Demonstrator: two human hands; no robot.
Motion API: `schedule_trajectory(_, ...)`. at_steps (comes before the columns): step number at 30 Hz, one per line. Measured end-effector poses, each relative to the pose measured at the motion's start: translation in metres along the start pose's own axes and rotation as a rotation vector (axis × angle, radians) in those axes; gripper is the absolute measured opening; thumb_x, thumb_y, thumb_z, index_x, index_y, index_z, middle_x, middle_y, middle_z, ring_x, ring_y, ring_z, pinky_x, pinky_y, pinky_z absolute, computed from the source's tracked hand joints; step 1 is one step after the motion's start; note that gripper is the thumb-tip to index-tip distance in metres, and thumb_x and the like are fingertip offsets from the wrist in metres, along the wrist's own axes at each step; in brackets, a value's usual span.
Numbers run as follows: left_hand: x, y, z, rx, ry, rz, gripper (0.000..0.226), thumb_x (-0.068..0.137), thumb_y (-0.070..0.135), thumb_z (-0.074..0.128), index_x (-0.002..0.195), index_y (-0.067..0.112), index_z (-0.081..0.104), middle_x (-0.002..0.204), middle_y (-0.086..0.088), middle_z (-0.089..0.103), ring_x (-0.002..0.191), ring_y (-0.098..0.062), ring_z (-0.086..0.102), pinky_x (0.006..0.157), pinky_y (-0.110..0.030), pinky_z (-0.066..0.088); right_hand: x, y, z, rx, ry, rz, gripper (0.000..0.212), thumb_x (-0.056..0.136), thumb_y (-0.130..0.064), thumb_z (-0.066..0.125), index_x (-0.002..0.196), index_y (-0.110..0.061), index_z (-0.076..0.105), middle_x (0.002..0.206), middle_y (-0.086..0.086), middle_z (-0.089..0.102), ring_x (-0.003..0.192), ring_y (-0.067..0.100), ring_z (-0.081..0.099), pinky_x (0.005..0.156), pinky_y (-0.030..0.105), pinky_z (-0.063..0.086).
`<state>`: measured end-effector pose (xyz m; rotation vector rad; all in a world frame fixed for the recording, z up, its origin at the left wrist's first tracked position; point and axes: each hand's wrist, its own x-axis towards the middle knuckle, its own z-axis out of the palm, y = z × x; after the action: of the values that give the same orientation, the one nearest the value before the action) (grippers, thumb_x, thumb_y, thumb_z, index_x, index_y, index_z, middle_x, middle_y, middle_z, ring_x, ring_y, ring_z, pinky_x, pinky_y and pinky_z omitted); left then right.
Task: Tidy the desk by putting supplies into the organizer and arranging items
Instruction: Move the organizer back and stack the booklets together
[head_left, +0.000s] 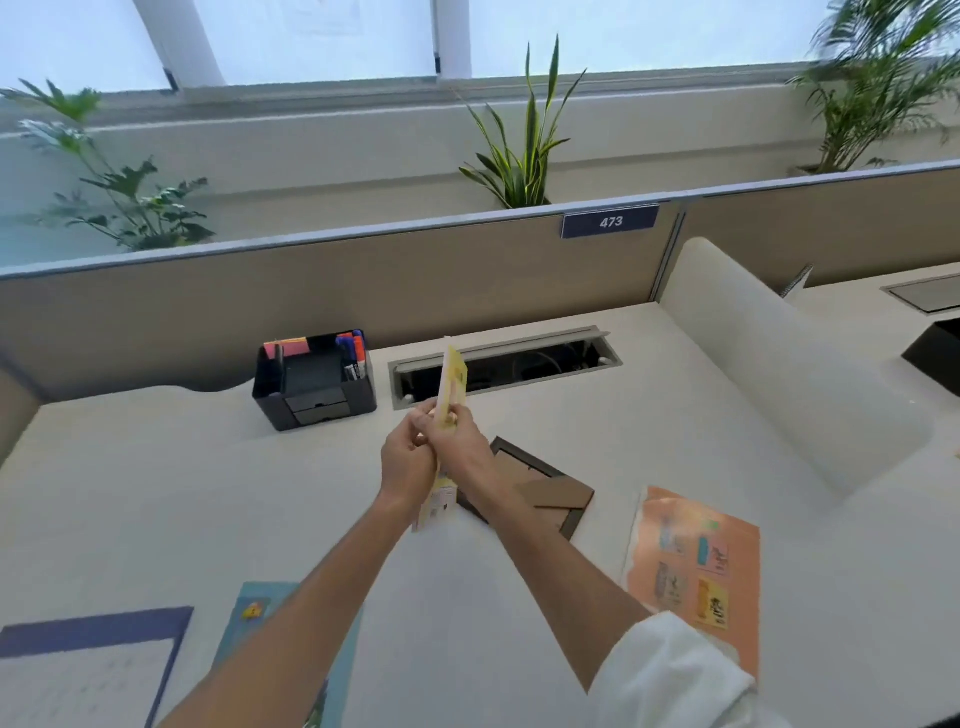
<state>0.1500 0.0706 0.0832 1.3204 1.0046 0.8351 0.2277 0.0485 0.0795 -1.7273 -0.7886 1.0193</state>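
Observation:
Both hands meet above the middle of the desk and hold a thin yellow card (451, 384) edge-on to me, nearly upright. My left hand (408, 457) pinches its left side and my right hand (465, 441) grips its right side. The card's lower end (434, 506) shows below the hands. A black desk organizer (314, 384) stands at the back left, with pink sticky notes and several markers in its compartments. A brown picture frame (545, 488) lies face down just right of my right wrist.
An orange sticker sheet (696, 566) lies at the right. A blue booklet (270, 618) and a purple-edged calendar (88, 665) lie near left. An open cable hatch (506, 364) sits behind the hands. A white rounded divider (779, 353) bounds the desk on the right, a tan partition (363, 280) at the back.

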Motion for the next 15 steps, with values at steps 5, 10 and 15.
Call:
schedule_trajectory(5, -0.035, -0.004, -0.037, -0.069, -0.056, -0.007, 0.029, 0.091, 0.003, 0.054, 0.112, 0.017, 0.069, 0.1, -0.006, 0.072, 0.087, -0.015, 0.069, 0.064, -0.024, 0.054, -0.023, 0.004, 0.025, 0.126, -0.015, 0.058, 0.03, 0.098, -0.041, 0.042, 0.116, -0.02, 0.054, 0.109, 0.003, 0.064, 0.098, 0.021, 0.065, 0.083, 0.045, 0.058)
schedule_trajectory(10, -0.044, -0.044, -0.079, 0.052, 0.082, -0.221, 0.041, 0.086, 0.02, 0.062, 0.127, 0.021, 0.056, 0.115, -0.005, 0.065, 0.096, -0.023, 0.067, 0.082, -0.04, 0.056, -0.038, 0.021, 0.009, 0.122, -0.056, 0.137, 0.029, 0.101, -0.026, 0.041, 0.107, -0.01, 0.063, 0.091, 0.008, 0.072, 0.077, 0.021, 0.069, 0.065, 0.035, 0.055)
schedule_trajectory(15, -0.06, -0.096, -0.091, 0.169, 0.091, -0.455, 0.052, 0.085, 0.006, 0.063, 0.133, 0.013, 0.045, 0.127, 0.0, 0.05, 0.111, -0.022, 0.053, 0.082, -0.033, 0.047, -0.051, 0.063, -0.015, 0.077, -0.228, 0.299, 0.03, 0.103, -0.032, 0.043, 0.111, -0.012, 0.063, 0.097, 0.007, 0.071, 0.084, 0.022, 0.066, 0.069, 0.032, 0.049)
